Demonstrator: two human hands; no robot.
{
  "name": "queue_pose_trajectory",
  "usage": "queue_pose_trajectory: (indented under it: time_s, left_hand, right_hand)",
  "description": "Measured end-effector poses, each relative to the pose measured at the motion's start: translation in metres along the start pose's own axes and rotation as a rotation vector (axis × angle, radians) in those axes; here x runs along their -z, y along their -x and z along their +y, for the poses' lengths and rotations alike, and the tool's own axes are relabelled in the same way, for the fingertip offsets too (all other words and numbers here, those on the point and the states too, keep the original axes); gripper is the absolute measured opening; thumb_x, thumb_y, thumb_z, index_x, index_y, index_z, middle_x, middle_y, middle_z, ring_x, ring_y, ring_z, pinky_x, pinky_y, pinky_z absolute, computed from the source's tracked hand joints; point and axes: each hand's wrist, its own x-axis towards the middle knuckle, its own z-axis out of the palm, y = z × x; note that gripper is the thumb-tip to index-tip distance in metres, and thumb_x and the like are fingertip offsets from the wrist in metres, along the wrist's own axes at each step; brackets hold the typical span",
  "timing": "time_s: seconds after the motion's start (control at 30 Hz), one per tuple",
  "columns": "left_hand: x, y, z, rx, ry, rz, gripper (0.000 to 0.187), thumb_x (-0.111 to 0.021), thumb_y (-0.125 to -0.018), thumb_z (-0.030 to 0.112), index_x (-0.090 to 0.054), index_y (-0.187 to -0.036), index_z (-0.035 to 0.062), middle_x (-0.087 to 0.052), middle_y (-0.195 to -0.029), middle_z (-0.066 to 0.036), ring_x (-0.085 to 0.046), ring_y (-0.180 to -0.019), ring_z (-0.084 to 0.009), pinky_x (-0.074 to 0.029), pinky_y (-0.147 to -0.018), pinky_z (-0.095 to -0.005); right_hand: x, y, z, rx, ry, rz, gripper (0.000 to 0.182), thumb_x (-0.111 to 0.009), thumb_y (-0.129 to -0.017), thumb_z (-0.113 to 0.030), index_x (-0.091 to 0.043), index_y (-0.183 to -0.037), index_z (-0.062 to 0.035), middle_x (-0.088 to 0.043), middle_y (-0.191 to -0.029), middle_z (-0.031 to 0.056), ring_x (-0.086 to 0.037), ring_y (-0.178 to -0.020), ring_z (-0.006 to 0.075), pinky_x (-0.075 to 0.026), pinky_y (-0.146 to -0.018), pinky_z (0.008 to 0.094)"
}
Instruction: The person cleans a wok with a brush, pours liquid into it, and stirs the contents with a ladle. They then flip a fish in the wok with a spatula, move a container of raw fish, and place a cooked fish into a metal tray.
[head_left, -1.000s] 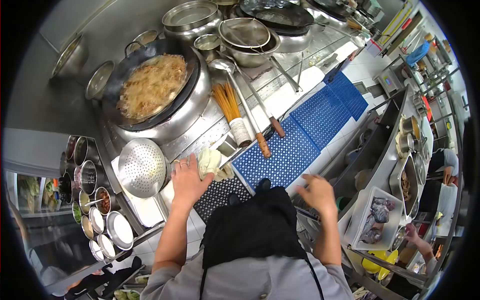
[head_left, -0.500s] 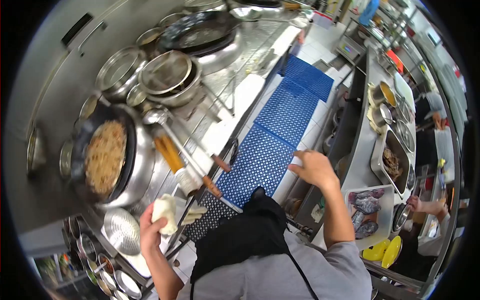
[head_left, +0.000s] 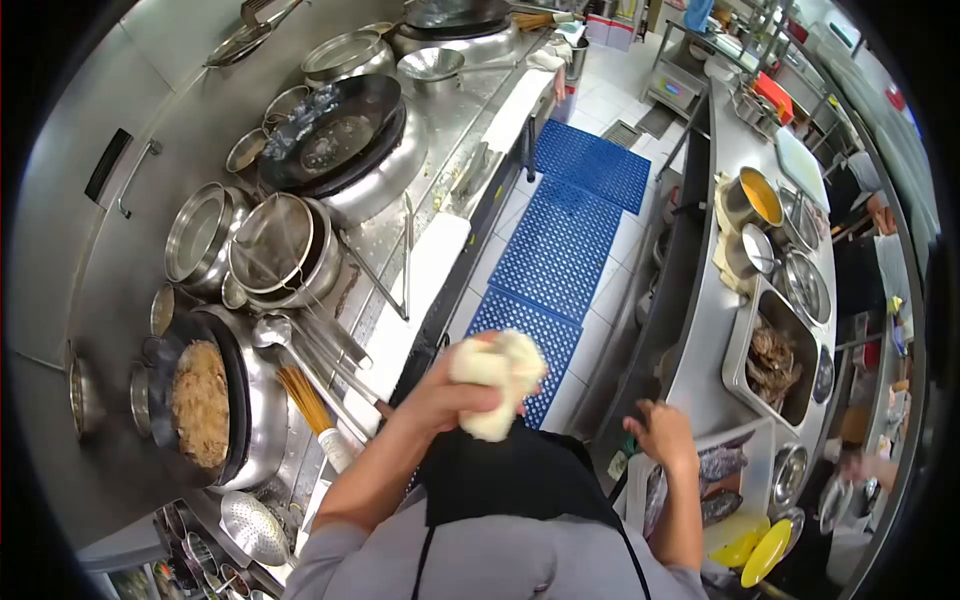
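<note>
1. The left hand (head_left: 452,393) grasps a thick folded cream-coloured cloth (head_left: 497,382); the thumb lies across the cloth, which is in the air in front of the black fabric apron (head_left: 505,475), above the blue perforated floor mat (head_left: 555,245).
2. The right hand (head_left: 662,435) is released, its fingers loosely bent; it is beside the long steel counter (head_left: 695,340), near the translucent white plastic tub (head_left: 762,460), in which dark, mottled pieces lie; whether it touches the tub, I cannot tell.
3. Behind this tub, on the same counter, there is a rectangular steel tray (head_left: 740,350) with brown pieces of food; farther along stands a round steel pot (head_left: 757,198) with orange liquid.
4. On the stove side, a black round wok (head_left: 240,400) contains light brown, bubbling food; close to it lie a long-handled steel ladle (head_left: 273,331) and a bundle of thin yellow-brown sticks (head_left: 304,396) with a white wrapped handle; a round perforated steel strainer (head_left: 254,527) is nearer to the person.
</note>
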Motion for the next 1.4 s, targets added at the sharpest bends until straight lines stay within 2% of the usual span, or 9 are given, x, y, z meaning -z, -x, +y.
queue_pose_trajectory:
  time_s: [0.1,0.13,0.17,0.23,0.53,0.6,0.73,1.07,1.4]
  left_hand:
    - [-0.011,-0.058,0.01,-0.013,-0.424,-0.136,0.051,-0.077,-0.071,0.012,-0.056,-0.116,0.0032,-0.067,-0.101,-0.009,-0.066,-0.091,-0.0168,-0.052,-0.072,-0.0309]
    - [-0.029,-0.095,0.028,-0.082,-0.811,-0.264,0.042,-0.076,-0.071,0.016,-0.059,-0.107,0.0031,-0.068,-0.091,-0.008,-0.067,-0.081,-0.0166,-0.05,-0.068,-0.031]
    - [-0.035,-0.11,0.033,-0.149,-0.913,-0.294,0.044,-0.077,-0.07,0.02,-0.058,-0.107,0.0028,-0.067,-0.082,-0.01,-0.068,-0.075,-0.0195,-0.051,-0.067,-0.0316]
    - [-0.035,-0.136,0.049,-0.079,-1.096,-0.429,0.049,-0.077,-0.072,0.015,-0.057,-0.115,0.0017,-0.067,-0.092,-0.007,-0.065,-0.083,-0.0156,-0.051,-0.074,-0.0309]
    - [0.015,-0.225,0.11,-0.277,-0.9,-0.2,0.077,-0.084,-0.069,0.023,-0.048,-0.134,0.0032,-0.063,-0.113,-0.008,-0.061,-0.102,-0.0163,-0.048,-0.09,-0.0306]
    - [0.039,-0.241,0.112,-0.395,-0.89,-0.112,0.066,-0.084,-0.07,0.02,-0.053,-0.127,0.0017,-0.063,-0.106,-0.007,-0.061,-0.095,-0.014,-0.048,-0.086,-0.0296]
    - [0.084,-0.24,0.122,-0.277,-0.836,0.15,0.041,-0.081,-0.072,0.018,-0.062,-0.103,0.0008,-0.061,-0.089,-0.003,-0.057,-0.082,-0.0098,-0.047,-0.075,-0.0283]
    - [0.128,-0.159,0.069,-0.481,-0.334,1.094,0.035,-0.079,-0.07,0.007,-0.061,-0.101,0.0024,-0.063,-0.086,-0.001,-0.059,-0.078,-0.0084,-0.048,-0.069,-0.0249]
    - [0.055,-0.169,-0.024,-0.843,0.186,1.624,0.036,-0.076,-0.071,0.005,-0.062,-0.104,0.0015,-0.065,-0.087,-0.003,-0.062,-0.078,-0.012,-0.05,-0.07,-0.0269]
  right_hand:
    - [-0.015,0.005,0.032,-0.059,0.004,-0.062,0.038,-0.071,-0.082,-0.039,-0.071,-0.096,-0.0038,-0.068,-0.089,0.0223,-0.065,-0.087,0.0406,-0.05,-0.078,0.048]
    - [-0.013,-0.005,0.039,-0.105,0.045,-0.155,0.038,-0.071,-0.082,-0.039,-0.072,-0.092,-0.0034,-0.068,-0.086,0.0227,-0.065,-0.086,0.0404,-0.05,-0.077,0.0479]
    - [-0.012,-0.005,0.042,-0.122,0.024,-0.183,0.037,-0.071,-0.082,-0.039,-0.072,-0.091,-0.0032,-0.068,-0.086,0.0226,-0.065,-0.085,0.0401,-0.05,-0.076,0.0479]
    - [-0.003,-0.014,0.045,-0.157,-0.014,-0.237,0.037,-0.071,-0.081,-0.04,-0.072,-0.087,-0.0029,-0.068,-0.084,0.0225,-0.066,-0.083,0.0395,-0.05,-0.074,0.0477]
    - [0.07,-0.167,0.0,0.004,-0.015,-0.085,0.04,-0.073,-0.081,-0.037,-0.071,-0.097,-0.0011,-0.069,-0.084,0.0206,-0.067,-0.081,0.0362,-0.052,-0.074,0.0438]
    - [0.08,-0.216,-0.014,0.097,-0.01,-0.051,0.04,-0.073,-0.082,-0.036,-0.07,-0.1,-0.0006,-0.069,-0.084,0.0205,-0.067,-0.081,0.0357,-0.052,-0.074,0.0433]
    - [0.099,-0.301,-0.044,0.293,0.001,-0.16,0.039,-0.068,-0.085,-0.036,-0.069,-0.101,-0.0005,-0.067,-0.09,0.0223,-0.065,-0.088,0.0391,-0.05,-0.078,0.0476]
    - [0.113,-0.49,-0.192,1.195,0.282,-0.46,0.039,-0.068,-0.085,-0.036,-0.068,-0.102,-0.0008,-0.067,-0.091,0.0226,-0.065,-0.088,0.0399,-0.05,-0.079,0.0474]
    - [0.113,-0.41,-0.378,1.956,0.128,-0.952,0.038,-0.066,-0.086,-0.03,-0.067,-0.108,0.0014,-0.068,-0.098,0.0191,-0.067,-0.082,0.0303,-0.052,-0.074,0.0386]
